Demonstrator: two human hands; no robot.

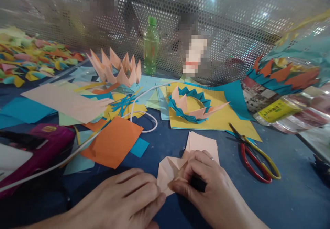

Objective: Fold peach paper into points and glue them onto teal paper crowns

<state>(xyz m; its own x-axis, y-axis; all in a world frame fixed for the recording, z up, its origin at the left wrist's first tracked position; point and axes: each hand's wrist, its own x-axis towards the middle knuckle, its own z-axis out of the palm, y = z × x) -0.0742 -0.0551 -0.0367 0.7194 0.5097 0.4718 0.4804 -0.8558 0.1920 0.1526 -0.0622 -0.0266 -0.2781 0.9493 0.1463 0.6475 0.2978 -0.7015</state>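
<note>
A pale pink sheet of paper [168,172] with creases and a folded corner lies on the table in front of me. My right hand [203,179] pinches one of its flaps between thumb and fingers; a ring shows on one finger. From the other side, my left hand [129,196] holds the paper's left edge, thumb below and fingers together on top. Just behind my right hand rests a small stack of pale pink sheets [202,143], partly covered by that hand. Beyond it, a ring of folded blue points with several pink pieces [190,105] sits on yellow paper [221,112].
Scissors [254,156] with red and yellow handles lie at right. A pink pointed paper ring [116,69], a green bottle [151,46] and orange sheets [114,143] stand or lie farther left. A white cable [77,150] crosses to a purple device [48,143]. Plastic packaging [291,108] borders the right.
</note>
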